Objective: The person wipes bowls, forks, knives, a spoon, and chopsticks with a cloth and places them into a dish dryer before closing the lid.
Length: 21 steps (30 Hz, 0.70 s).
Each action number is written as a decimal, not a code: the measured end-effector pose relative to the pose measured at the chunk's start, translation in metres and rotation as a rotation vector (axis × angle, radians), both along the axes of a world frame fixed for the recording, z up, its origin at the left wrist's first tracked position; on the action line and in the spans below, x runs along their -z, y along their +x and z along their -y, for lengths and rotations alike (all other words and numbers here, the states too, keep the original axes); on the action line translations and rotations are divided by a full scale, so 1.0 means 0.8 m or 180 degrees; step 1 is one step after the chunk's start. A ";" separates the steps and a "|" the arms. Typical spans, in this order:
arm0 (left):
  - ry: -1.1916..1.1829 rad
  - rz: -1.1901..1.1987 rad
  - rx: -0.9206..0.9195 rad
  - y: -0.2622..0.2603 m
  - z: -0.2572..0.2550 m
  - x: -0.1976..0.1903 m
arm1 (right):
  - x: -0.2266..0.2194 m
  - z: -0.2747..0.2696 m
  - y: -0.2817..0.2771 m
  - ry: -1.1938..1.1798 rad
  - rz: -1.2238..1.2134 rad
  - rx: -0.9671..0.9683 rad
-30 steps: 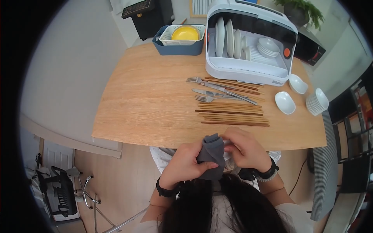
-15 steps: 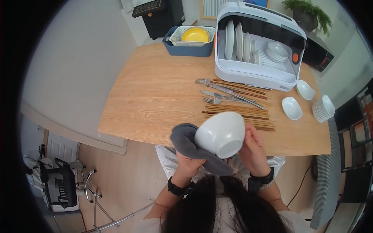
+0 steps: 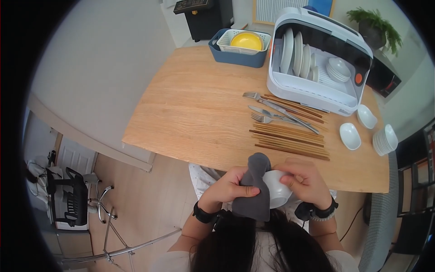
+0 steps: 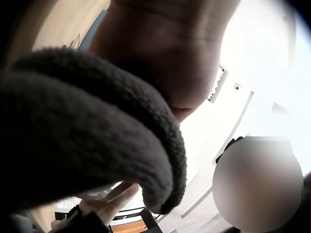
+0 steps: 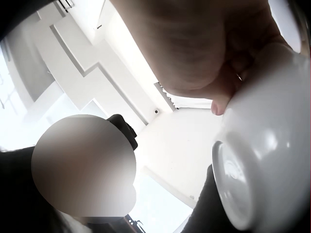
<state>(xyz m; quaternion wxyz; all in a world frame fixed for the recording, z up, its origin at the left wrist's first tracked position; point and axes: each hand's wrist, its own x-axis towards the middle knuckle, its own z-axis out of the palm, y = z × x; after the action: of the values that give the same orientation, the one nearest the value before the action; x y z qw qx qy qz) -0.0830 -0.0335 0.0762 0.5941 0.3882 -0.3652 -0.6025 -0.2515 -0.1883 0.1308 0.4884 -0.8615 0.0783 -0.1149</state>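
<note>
My left hand (image 3: pixel 230 186) grips a dark grey cloth (image 3: pixel 254 199), thumb lying across its front. The cloth wraps over the left side of a white bowl (image 3: pixel 276 189), hiding that part of it. My right hand (image 3: pixel 309 182) holds the bowl by its other side, thumb on the near face. Tilted over, the bowl shows its round foot in the right wrist view, where its glossy outer wall (image 5: pixel 277 141) fills the right side. Thick folds of the cloth (image 4: pixel 107 131) cover much of the left wrist view. Both hands are at the table's front edge.
Chopsticks (image 3: pixel 290 141) lie in rows on the wooden table (image 3: pixel 181 109), with forks and knives (image 3: pixel 276 109) behind them. Small white dishes (image 3: pixel 350 136) and stacked bowls (image 3: pixel 385 140) stand at right. Farther back are a dish cabinet (image 3: pixel 312 88) with plates and a blue basket (image 3: pixel 238 58).
The bowl came up into view above the table edge, bottom showing, then was lowered and turned against the cloth. Both hands stayed on their things. The head view has shifted.
</note>
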 end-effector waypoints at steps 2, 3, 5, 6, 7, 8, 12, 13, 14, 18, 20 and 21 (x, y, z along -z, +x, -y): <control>-0.0022 -0.0041 -0.0102 0.002 0.000 -0.001 | 0.012 -0.009 0.008 -0.0049 -0.0019 0.0069; -0.0034 -0.0087 -0.0185 0.002 -0.001 0.000 | 0.021 -0.012 0.012 0.0291 0.0363 0.0396; -0.0182 -0.0201 -0.0300 0.002 -0.002 0.009 | 0.030 -0.018 0.014 0.0656 0.0745 0.0710; -0.0347 -0.0312 -0.0398 0.001 -0.002 0.012 | 0.031 -0.020 0.015 0.1376 0.0897 0.1009; -0.0349 -0.0297 -0.0406 -0.002 -0.001 0.013 | 0.033 -0.021 0.015 0.2092 0.1049 0.1306; -0.0595 -0.0393 -0.0734 -0.006 0.001 0.013 | 0.040 -0.019 0.012 0.2087 0.1065 0.1296; -0.0899 -0.0558 -0.1196 -0.015 0.012 0.019 | 0.047 -0.025 0.008 0.2757 0.1280 0.1384; -0.0862 -0.0302 -0.1194 -0.017 0.013 0.020 | 0.044 -0.028 0.010 0.2798 0.1433 0.1502; -0.0871 -0.0303 -0.1183 -0.014 0.012 0.019 | 0.044 -0.029 0.010 0.2839 0.1585 0.1626; -0.0422 0.0357 -0.0166 -0.008 0.016 -0.003 | 0.055 -0.013 -0.012 0.2182 0.1015 0.1173; -0.0080 0.0008 0.0262 -0.003 0.017 -0.003 | 0.050 -0.013 -0.017 0.1650 0.0557 0.0830; -0.0062 -0.0013 0.0297 -0.001 0.019 -0.001 | 0.044 -0.014 -0.013 0.1137 0.0553 0.0605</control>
<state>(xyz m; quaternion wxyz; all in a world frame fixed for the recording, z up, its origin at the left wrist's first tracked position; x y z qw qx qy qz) -0.0842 -0.0490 0.0772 0.5699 0.3638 -0.3875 -0.6267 -0.2620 -0.1772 0.0953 0.6251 -0.7369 0.1359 -0.2186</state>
